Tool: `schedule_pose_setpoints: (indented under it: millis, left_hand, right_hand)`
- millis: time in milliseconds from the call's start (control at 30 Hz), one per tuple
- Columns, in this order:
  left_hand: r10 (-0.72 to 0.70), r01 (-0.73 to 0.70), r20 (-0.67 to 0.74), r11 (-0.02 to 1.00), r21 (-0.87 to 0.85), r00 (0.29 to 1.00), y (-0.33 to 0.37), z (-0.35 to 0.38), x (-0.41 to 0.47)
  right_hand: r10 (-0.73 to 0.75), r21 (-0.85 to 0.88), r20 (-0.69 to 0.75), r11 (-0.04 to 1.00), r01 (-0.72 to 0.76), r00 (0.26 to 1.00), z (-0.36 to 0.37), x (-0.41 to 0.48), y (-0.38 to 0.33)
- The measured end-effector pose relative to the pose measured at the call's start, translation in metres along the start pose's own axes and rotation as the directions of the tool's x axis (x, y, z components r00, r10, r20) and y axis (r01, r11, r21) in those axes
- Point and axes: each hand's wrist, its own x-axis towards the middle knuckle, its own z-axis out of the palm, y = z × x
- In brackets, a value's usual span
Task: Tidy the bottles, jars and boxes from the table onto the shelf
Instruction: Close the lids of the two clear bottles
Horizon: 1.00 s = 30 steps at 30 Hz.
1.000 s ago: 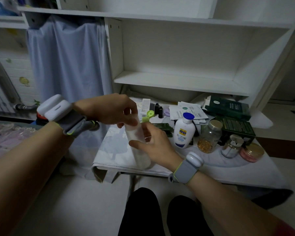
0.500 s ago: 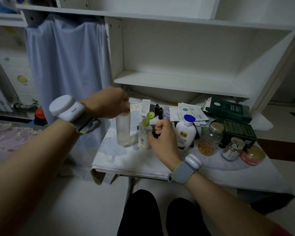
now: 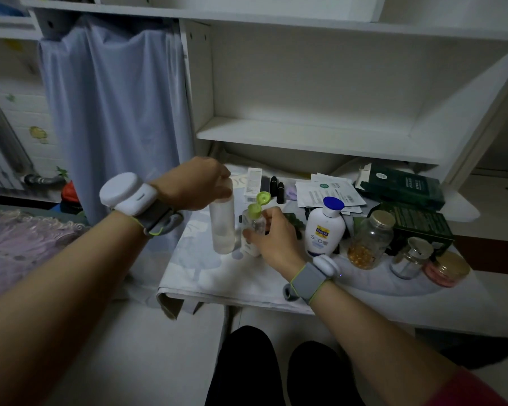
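My left hand (image 3: 198, 187) grips the top of a tall clear bottle (image 3: 223, 230) that stands upright on the table (image 3: 217, 276). Just right of it, my right hand (image 3: 272, 232) wraps around a small clear bottle (image 3: 251, 227) whose green flip cap (image 3: 258, 204) is open. A white lotion bottle with a blue cap (image 3: 324, 227) stands beside my right hand. Further right are a glass jar of yellow capsules (image 3: 368, 240), a small silver-lidded jar (image 3: 411, 256) and a pink jar with a gold lid (image 3: 446, 269). The white shelf (image 3: 314, 136) behind the table is bare.
Two dark green boxes (image 3: 399, 186) (image 3: 420, 227) lie at the table's back right. Papers (image 3: 329, 190), a small white box (image 3: 253, 181) and dark lipstick tubes (image 3: 276, 186) sit at the back. A blue curtain (image 3: 115, 112) hangs at left. My knees are below the table edge.
The tall bottle went from both hands in front of the table to standing on it under my left hand. My right hand let go of it and took the green-capped bottle.
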Motion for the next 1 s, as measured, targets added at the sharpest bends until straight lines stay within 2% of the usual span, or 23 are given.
schedule_pose_setpoints:
  millis: [200, 467, 600, 733, 800, 900, 1000]
  left_hand:
    - [0.009, -0.009, 0.001, 1.0, 0.004, 1.0, 0.0, 0.003, -0.001]
    - [0.006, -0.006, 0.001, 1.0, 0.008, 1.0, -0.001, 0.002, -0.002]
    - [0.043, -0.038, -0.106, 0.998, 0.048, 0.993, 0.008, -0.003, -0.003]
    - [0.188, -0.187, -0.204, 0.982, 0.026, 0.961, 0.031, -0.013, -0.005]
    - [0.207, -0.216, -0.159, 0.976, -0.039, 0.965, 0.04, -0.014, -0.005]
    - [0.19, -0.194, -0.078, 0.98, -0.044, 0.979, 0.047, -0.009, -0.004]
    - [0.185, -0.189, -0.074, 0.981, -0.039, 0.98, 0.046, -0.006, -0.002]
  right_hand:
    - [-0.058, -0.034, 0.014, 0.998, 0.059, 0.998, -0.002, 0.001, 0.0]
    - [-0.091, 0.026, -0.001, 0.996, 0.091, 0.996, -0.015, -0.005, 0.002]
    - [-0.125, 0.119, 0.013, 0.985, 0.123, 0.992, -0.024, -0.008, -0.003]
    - [-0.201, 0.181, 0.029, 0.964, 0.193, 0.979, -0.037, -0.011, -0.018]
    - [-0.236, 0.189, 0.046, 0.956, 0.224, 0.971, -0.044, -0.011, -0.025]
    - [-0.293, 0.157, 0.08, 0.948, 0.278, 0.953, -0.054, -0.014, -0.032]
    - [-0.304, 0.146, 0.121, 0.947, 0.286, 0.945, -0.059, -0.016, -0.033]
